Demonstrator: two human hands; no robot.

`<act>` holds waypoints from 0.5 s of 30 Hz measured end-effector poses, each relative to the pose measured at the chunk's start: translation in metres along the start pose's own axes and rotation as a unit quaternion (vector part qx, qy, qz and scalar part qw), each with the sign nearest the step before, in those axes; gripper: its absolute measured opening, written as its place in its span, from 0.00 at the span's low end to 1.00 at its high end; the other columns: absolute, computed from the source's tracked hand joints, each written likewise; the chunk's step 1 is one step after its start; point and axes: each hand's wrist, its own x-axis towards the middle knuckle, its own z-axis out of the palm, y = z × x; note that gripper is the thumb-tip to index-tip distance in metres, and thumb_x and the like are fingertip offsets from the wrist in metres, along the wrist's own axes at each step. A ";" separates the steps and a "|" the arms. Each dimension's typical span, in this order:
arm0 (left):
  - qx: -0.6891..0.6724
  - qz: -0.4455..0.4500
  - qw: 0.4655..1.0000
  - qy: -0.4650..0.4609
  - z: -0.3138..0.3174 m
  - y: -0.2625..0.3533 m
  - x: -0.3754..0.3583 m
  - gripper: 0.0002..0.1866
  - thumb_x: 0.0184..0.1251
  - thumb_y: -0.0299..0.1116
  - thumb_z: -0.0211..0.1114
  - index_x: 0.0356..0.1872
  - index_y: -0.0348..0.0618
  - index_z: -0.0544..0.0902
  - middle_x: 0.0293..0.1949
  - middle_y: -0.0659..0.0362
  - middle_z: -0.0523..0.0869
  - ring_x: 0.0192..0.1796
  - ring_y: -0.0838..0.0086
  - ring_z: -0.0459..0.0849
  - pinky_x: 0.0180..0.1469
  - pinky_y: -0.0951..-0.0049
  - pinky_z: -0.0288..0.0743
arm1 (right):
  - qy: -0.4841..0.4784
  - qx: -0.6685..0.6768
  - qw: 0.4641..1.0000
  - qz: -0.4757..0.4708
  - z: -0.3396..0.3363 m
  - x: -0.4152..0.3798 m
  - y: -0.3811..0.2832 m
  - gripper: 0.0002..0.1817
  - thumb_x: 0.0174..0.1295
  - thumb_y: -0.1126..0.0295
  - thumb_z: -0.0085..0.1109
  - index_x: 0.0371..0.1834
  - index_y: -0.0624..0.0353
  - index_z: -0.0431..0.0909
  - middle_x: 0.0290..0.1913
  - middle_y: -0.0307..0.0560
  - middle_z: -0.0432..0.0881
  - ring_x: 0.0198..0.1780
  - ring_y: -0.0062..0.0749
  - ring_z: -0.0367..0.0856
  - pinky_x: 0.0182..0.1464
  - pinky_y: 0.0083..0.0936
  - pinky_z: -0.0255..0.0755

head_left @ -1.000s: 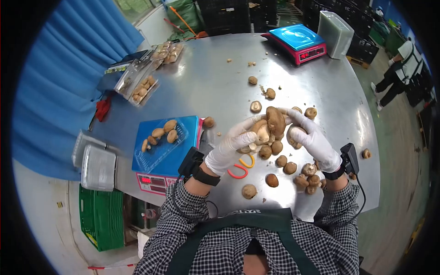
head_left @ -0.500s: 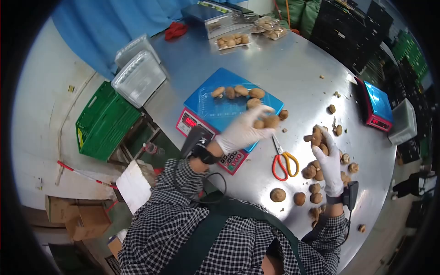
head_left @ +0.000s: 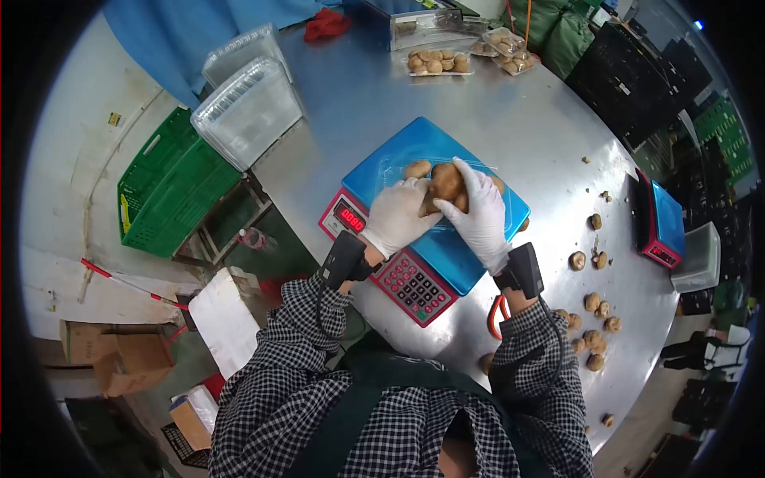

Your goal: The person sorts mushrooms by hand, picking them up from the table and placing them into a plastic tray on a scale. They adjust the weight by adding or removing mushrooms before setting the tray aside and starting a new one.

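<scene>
My gloved left hand (head_left: pixel 398 213) and gloved right hand (head_left: pixel 482 217) come together over a clear plastic tray (head_left: pixel 388 169) on the blue-topped scale (head_left: pixel 422 131). Several brown mushrooms (head_left: pixel 446 182) are gripped between them, the right thumb and fingers curved around the right side. The left fingers are curled against the mushrooms from the left, partly hiding them. Another mushroom (head_left: pixel 417 169) lies in the tray beyond my left hand. The scale's red display (head_left: pixel 349 214) is lit. Scissors with a red handle (head_left: pixel 497 317) are mostly hidden beneath my right forearm.
Loose mushrooms (head_left: pixel 594 341) are scattered on the metal table (head_left: pixel 335 111) at the right. A second scale (head_left: pixel 665 215) stands at the right edge. Packed mushrooms (head_left: pixel 437 62) sit at the back, stacked clear trays (head_left: pixel 249 111) at the left, beside a green crate (head_left: pixel 171 187).
My right hand has moved left from the loose mushrooms to the tray, bringing mushrooms. My left hand has stayed over the tray, its fingers now beside the right hand's. The view has shifted slightly.
</scene>
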 end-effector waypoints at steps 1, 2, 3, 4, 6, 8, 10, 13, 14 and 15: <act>0.005 0.004 1.000 -0.003 0.001 -0.003 0.000 0.26 0.54 0.44 0.70 0.51 0.39 0.79 0.43 0.48 0.84 0.48 0.55 0.83 0.51 0.59 0.77 | -0.018 -0.023 1.000 0.000 0.007 -0.002 0.001 0.39 0.50 0.59 0.72 0.66 0.55 0.67 0.52 0.53 0.78 0.53 0.50 0.77 0.56 0.39 0.71; 0.010 0.008 1.000 -0.007 0.002 -0.006 -0.001 0.26 0.54 0.44 0.70 0.50 0.38 0.79 0.43 0.48 0.83 0.49 0.55 0.82 0.51 0.59 0.77 | -0.038 -0.047 0.998 -0.001 0.013 -0.003 0.003 0.39 0.51 0.59 0.72 0.67 0.54 0.67 0.52 0.53 0.78 0.53 0.49 0.77 0.56 0.40 0.70; 0.005 0.003 1.000 -0.009 0.005 -0.010 -0.002 0.26 0.54 0.44 0.70 0.50 0.38 0.79 0.43 0.48 0.83 0.49 0.55 0.82 0.51 0.59 0.77 | -0.019 -0.043 0.999 -0.025 0.015 -0.004 0.003 0.39 0.51 0.58 0.72 0.67 0.54 0.67 0.52 0.52 0.78 0.52 0.49 0.76 0.55 0.40 0.70; 0.003 0.021 1.000 0.005 0.007 -0.012 -0.002 0.26 0.54 0.44 0.70 0.50 0.38 0.79 0.44 0.47 0.83 0.49 0.55 0.82 0.51 0.58 0.76 | -0.026 -0.044 0.998 -0.024 0.015 -0.003 0.005 0.39 0.51 0.58 0.72 0.67 0.54 0.67 0.52 0.52 0.78 0.52 0.49 0.76 0.55 0.40 0.70; -0.003 0.039 0.999 0.017 0.009 -0.014 -0.002 0.26 0.54 0.44 0.70 0.50 0.37 0.78 0.45 0.47 0.82 0.49 0.54 0.81 0.50 0.58 0.76 | -0.027 -0.022 0.999 -0.007 0.011 -0.002 0.006 0.40 0.51 0.57 0.72 0.68 0.54 0.66 0.52 0.52 0.78 0.53 0.49 0.75 0.56 0.41 0.70; -0.014 0.058 0.998 0.009 0.005 -0.013 -0.003 0.28 0.56 0.45 0.70 0.52 0.36 0.77 0.47 0.47 0.81 0.50 0.54 0.81 0.51 0.59 0.76 | -0.015 -0.001 1.000 0.003 -0.001 -0.001 0.005 0.38 0.54 0.59 0.71 0.68 0.55 0.66 0.54 0.51 0.78 0.54 0.45 0.76 0.57 0.38 0.70; -0.010 0.064 0.998 0.013 0.004 -0.014 -0.002 0.28 0.56 0.45 0.70 0.53 0.36 0.77 0.47 0.48 0.81 0.50 0.55 0.81 0.52 0.60 0.76 | 0.031 0.218 0.968 0.123 -0.019 0.000 0.000 0.35 0.58 0.62 0.68 0.68 0.57 0.66 0.57 0.50 0.77 0.57 0.37 0.76 0.60 0.33 0.69; -0.005 0.073 0.997 0.024 0.001 -0.012 -0.003 0.30 0.56 0.45 0.70 0.56 0.37 0.76 0.48 0.49 0.81 0.50 0.56 0.81 0.53 0.61 0.75 | 0.041 0.254 0.947 0.193 -0.054 -0.006 -0.007 0.32 0.63 0.63 0.62 0.69 0.61 0.65 0.60 0.49 0.75 0.60 0.33 0.74 0.65 0.28 0.66; -0.003 0.075 0.997 0.030 0.000 -0.012 -0.002 0.30 0.56 0.45 0.70 0.57 0.37 0.76 0.48 0.49 0.81 0.51 0.56 0.80 0.54 0.61 0.75 | 0.070 0.301 0.926 0.216 -0.072 -0.018 0.003 0.31 0.65 0.62 0.60 0.68 0.65 0.65 0.58 0.51 0.78 0.60 0.33 0.74 0.64 0.29 0.66; -0.004 0.068 0.997 0.021 -0.003 -0.010 -0.003 0.30 0.56 0.45 0.70 0.57 0.38 0.76 0.50 0.49 0.81 0.52 0.57 0.80 0.54 0.61 0.74 | 0.065 0.292 0.925 0.235 -0.085 -0.029 0.003 0.31 0.66 0.61 0.59 0.68 0.66 0.64 0.56 0.52 0.79 0.59 0.34 0.75 0.63 0.29 0.67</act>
